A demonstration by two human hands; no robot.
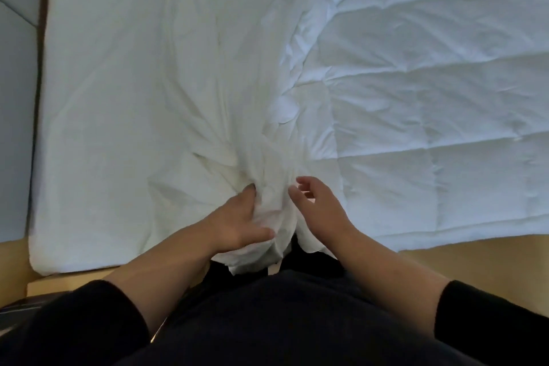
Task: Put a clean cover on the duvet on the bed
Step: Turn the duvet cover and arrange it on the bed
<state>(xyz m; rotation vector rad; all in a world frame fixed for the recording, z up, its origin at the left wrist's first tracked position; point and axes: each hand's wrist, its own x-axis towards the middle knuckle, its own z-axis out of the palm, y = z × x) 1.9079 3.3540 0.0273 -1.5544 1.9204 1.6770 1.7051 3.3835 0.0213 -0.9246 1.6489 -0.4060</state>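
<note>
- Left hand [237,217] gripping a bunched fold of thin white fabric cover [208,98], fingertips dug into the gather, thumb pressed against the cloth near the bed's near edge.
- Right hand [318,205] just beside that gather, grip wide, fingers loosely spread and holding nothing.
- White quilted duvet [430,83] spread flat over the right part of the bed [89,98], stitched panels visible; cover lying crumpled along its left edge, overlapping it.
- Cover's loose end hanging over the bed's near edge, between the forearms.
- Black sleeves [98,315] pushed up on both arms.
- Tan wooden floor [475,261] below the bed's edge.
</note>
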